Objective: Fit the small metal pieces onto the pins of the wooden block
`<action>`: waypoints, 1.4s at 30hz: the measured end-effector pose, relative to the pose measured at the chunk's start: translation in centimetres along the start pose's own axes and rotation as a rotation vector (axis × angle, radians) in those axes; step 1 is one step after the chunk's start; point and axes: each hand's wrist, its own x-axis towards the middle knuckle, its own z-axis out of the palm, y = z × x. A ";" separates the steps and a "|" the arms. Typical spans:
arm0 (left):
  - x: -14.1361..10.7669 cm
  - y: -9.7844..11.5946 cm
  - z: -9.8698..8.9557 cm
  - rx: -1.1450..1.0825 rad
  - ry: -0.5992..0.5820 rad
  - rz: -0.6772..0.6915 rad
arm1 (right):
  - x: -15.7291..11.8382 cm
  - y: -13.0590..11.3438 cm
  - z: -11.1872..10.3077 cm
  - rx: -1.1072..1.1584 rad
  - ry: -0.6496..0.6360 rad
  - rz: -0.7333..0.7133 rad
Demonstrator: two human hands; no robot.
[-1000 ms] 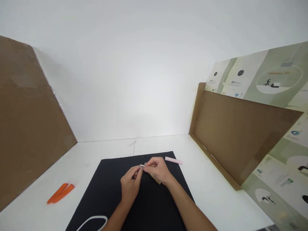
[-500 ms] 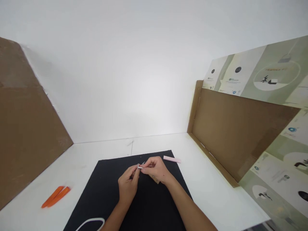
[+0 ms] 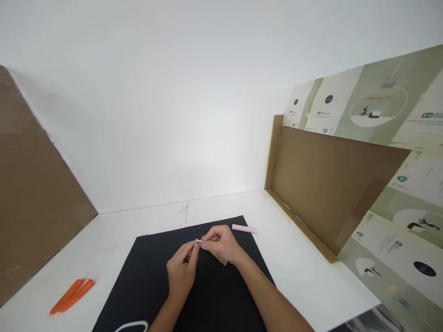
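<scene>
Over the black mat point(image 3: 145, 276), both hands meet at a small silvery metal piece point(image 3: 198, 241), too small to name for certain. My left hand point(image 3: 183, 263) pinches its near end between thumb and forefinger. The fingertips of my right hand point(image 3: 221, 242) are closed on its other side. Beneath the right hand lies a small tan block point(image 3: 221, 261) with shiny metal dots on it, mostly hidden by the hand. Just behind the right fingers, a thin grey sliver of something shows.
A pale pink strip point(image 3: 244, 228) crosses the mat's far right edge. Two orange pieces point(image 3: 72, 296) lie on the white table at left. A white loop point(image 3: 131, 326) shows at the mat's front. Cardboard panels point(image 3: 34, 184) stand on both sides, with a white wall behind.
The view has turned slightly right, so everything appears shifted left. Both hands keep hold of the small metal piece, with only slight finger movement.
</scene>
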 end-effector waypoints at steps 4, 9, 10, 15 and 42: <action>0.1 0.1 -0.1 -0.018 0.002 0.010 | -0.2 -0.1 0.1 0.010 -0.030 -0.006; 0.1 0.2 -0.2 -0.026 0.002 0.014 | -0.2 -0.1 0.0 0.000 -0.032 -0.005; 0.1 0.2 -0.2 -0.025 0.002 0.013 | -0.2 0.0 0.0 -0.002 -0.031 -0.002; 0.1 0.3 -0.2 -0.006 0.011 0.019 | -0.1 0.2 -0.1 0.006 -0.033 -0.014; 0.1 0.1 -0.4 0.025 0.013 0.016 | -0.1 0.5 0.2 0.031 -0.053 0.018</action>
